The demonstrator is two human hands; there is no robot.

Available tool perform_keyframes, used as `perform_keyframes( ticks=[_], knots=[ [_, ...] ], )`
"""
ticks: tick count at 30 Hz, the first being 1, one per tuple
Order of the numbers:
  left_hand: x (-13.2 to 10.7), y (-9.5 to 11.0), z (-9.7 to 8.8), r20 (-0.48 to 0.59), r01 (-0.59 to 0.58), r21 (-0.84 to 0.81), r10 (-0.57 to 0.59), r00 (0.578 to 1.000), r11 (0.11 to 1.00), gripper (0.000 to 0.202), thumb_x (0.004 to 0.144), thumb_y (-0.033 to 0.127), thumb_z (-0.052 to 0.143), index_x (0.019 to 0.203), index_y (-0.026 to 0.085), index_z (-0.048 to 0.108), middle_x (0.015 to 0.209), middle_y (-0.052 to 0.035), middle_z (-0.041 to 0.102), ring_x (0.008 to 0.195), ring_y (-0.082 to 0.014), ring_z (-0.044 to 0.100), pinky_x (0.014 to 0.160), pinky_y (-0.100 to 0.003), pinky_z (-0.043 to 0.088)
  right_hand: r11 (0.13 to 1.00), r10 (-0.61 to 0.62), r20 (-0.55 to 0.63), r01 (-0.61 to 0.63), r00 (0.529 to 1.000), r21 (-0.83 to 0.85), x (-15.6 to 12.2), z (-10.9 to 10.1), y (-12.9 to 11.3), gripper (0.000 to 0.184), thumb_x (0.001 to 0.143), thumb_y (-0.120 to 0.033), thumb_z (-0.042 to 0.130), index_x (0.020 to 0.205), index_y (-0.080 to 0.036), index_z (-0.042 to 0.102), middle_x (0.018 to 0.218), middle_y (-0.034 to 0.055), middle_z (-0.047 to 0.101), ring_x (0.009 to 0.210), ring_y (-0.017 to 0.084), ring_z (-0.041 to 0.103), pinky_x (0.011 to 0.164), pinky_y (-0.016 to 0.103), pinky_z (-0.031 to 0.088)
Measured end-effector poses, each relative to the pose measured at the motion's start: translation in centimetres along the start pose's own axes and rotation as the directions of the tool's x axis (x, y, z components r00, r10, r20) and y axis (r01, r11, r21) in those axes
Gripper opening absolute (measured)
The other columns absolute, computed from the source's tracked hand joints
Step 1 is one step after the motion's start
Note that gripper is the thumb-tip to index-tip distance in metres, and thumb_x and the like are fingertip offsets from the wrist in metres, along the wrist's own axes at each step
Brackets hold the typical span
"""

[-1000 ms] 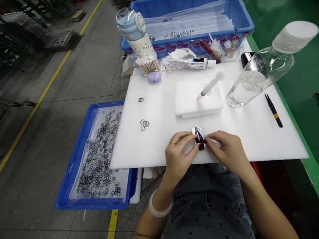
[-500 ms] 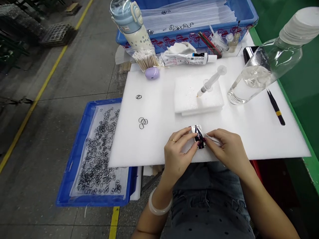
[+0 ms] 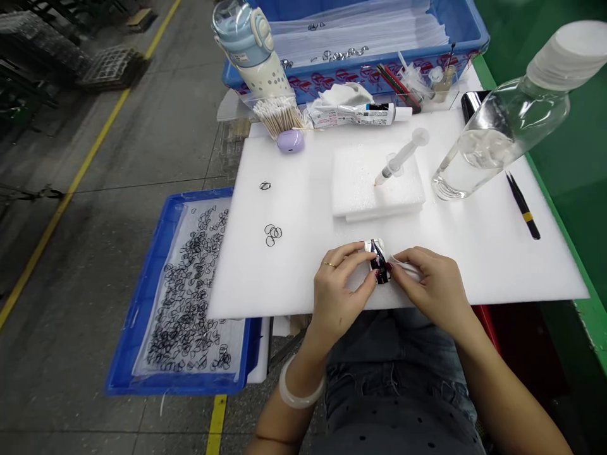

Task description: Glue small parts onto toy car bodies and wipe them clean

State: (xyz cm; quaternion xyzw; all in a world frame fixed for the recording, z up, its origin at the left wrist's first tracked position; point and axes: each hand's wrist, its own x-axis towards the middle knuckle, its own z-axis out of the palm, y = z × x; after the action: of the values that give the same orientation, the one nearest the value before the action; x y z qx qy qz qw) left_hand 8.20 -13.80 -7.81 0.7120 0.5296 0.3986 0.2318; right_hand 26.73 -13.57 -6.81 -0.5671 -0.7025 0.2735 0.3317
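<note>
My left hand (image 3: 340, 294) pinches a small, glossy black-and-white piece (image 3: 380, 261) near the front edge of the white foam sheet (image 3: 294, 278). What exactly the piece is, I cannot make out. On its right side my right hand (image 3: 434, 278) is closed on a folded white wipe (image 3: 408, 271), whose tip meets the piece's edge. Beyond the hands, a syringe (image 3: 402, 158) leans with its tip in a white foam block (image 3: 348, 189). Thin black rings (image 3: 272, 236) lie in a loose cluster to the left, with a smaller group (image 3: 264, 186) farther back.
A blue tray (image 3: 124, 341) of many black rings sits lower left. Tall on the right stands a clear bottle (image 3: 467, 158), beside tweezers (image 3: 523, 207). Along the back are cotton swabs (image 3: 279, 117), a purple case (image 3: 290, 141), a tube (image 3: 379, 114), a tumbler (image 3: 256, 57) and a blue bin (image 3: 474, 38).
The view has shifted very slightly. Both hands keep the same grip on the piece and the wipe, with no clear movement between them.
</note>
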Motion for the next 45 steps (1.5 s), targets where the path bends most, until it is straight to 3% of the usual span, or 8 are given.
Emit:
perform_keyframes(
  ticks=[3,6,10,17,23,28,34,45],
  knots=[
    [1.1,-0.4,-1.2,0.277,-0.117,-0.014,0.116,0.954,0.993,0.055,0.087,0.020,0.071,0.139,0.029,0.055,0.147,-0.0098,0.054,0.135,-0.0301,0.051,0.106,-0.050,0.049,0.995,-0.021,-0.092,0.030,0.995,0.098,-0.3,-0.4,0.1,0.013,0.094,-0.027,0.059,0.092,-0.021,0.070,0.083,0.0022,0.073,0.074,0.016,0.067,0.065,0.028,0.051],
    [1.8,-0.6,-1.4,0.414,-0.181,0.009,0.161,0.896,0.983,0.054,0.087,0.028,0.073,0.138,0.030,0.055,0.142,-0.0087,0.057,0.131,-0.0318,0.053,0.102,-0.050,0.049,0.994,-0.078,-0.207,0.092,0.975,0.057,-1.2,-0.6,0.3,0.013,0.095,-0.025,0.058,0.095,-0.020,0.071,0.078,0.0034,0.071,0.067,0.015,0.065,0.058,0.027,0.050],
    [1.6,-0.6,-0.4,0.265,-0.124,0.048,0.107,0.958,0.991,0.030,0.082,0.034,0.079,0.108,0.025,0.070,0.103,-0.0056,0.064,0.099,-0.0256,0.062,0.086,-0.043,0.051,0.975,-0.219,-0.261,0.203,0.940,-0.085,-3.1,0.0,0.7,0.021,0.091,-0.013,0.060,0.108,-0.022,0.070,0.089,0.0055,0.071,0.069,0.015,0.066,0.055,0.025,0.051],
    [1.1,-0.9,-0.3,0.233,-0.091,-0.006,0.090,0.968,0.996,0.023,0.087,0.030,0.073,0.108,0.022,0.067,0.104,-0.0059,0.064,0.098,-0.0243,0.061,0.086,-0.042,0.052,0.917,-0.333,-0.307,0.230,0.891,-0.326,-4.1,1.9,0.7,0.028,0.087,-0.012,0.062,0.112,-0.025,0.070,0.098,0.0080,0.067,0.074,0.016,0.065,0.059,0.027,0.053],
    [1.3,-1.0,-1.0,0.289,-0.085,-0.088,0.107,0.951,0.992,0.027,0.090,0.016,0.065,0.116,0.025,0.067,0.108,-0.0059,0.064,0.105,-0.0241,0.061,0.092,-0.043,0.053,0.829,-0.429,-0.218,0.287,0.877,-0.480,-4.0,2.3,-0.1,0.020,0.088,-0.015,0.062,0.105,-0.022,0.071,0.092,0.0073,0.064,0.072,0.015,0.061,0.058,0.026,0.051],
    [1.2,-1.3,-1.2,0.299,-0.075,-0.102,0.102,0.949,0.992,0.031,0.091,0.010,0.061,0.118,0.024,0.067,0.110,-0.0065,0.064,0.105,-0.0238,0.061,0.092,-0.042,0.053,0.809,-0.511,0.076,0.509,0.856,-0.295,-3.2,-0.5,-0.4,0.019,0.094,-0.015,0.056,0.110,-0.018,0.066,0.093,0.0076,0.064,0.071,0.013,0.060,0.058,0.025,0.050],
    [1.3,-1.0,-1.0,0.292,-0.095,-0.060,0.108,0.950,0.994,0.027,0.096,0.017,0.056,0.119,0.021,0.068,0.108,-0.0075,0.064,0.102,-0.0239,0.061,0.088,-0.042,0.053,0.742,-0.403,-0.071,0.279,0.913,-0.610,-0.7,-3.7,-0.8,0.028,0.092,-0.028,0.065,0.119,-0.019,0.062,0.128,0.0186,0.062,0.114,0.036,0.057,0.087,0.051,0.044],
    [1.2,-0.9,-1.1,0.307,-0.077,-0.064,0.093,0.947,0.995,0.028,0.099,0.018,0.052,0.121,0.021,0.067,0.109,-0.0076,0.063,0.105,-0.0235,0.060,0.092,-0.042,0.051,0.760,-0.475,-0.107,0.346,0.873,-0.551,-2.1,0.3,-0.6,0.015,0.088,-0.021,0.070,0.099,-0.021,0.061,0.107,0.0062,0.073,0.093,0.024,0.064,0.081,0.041,0.039]
  ],
)
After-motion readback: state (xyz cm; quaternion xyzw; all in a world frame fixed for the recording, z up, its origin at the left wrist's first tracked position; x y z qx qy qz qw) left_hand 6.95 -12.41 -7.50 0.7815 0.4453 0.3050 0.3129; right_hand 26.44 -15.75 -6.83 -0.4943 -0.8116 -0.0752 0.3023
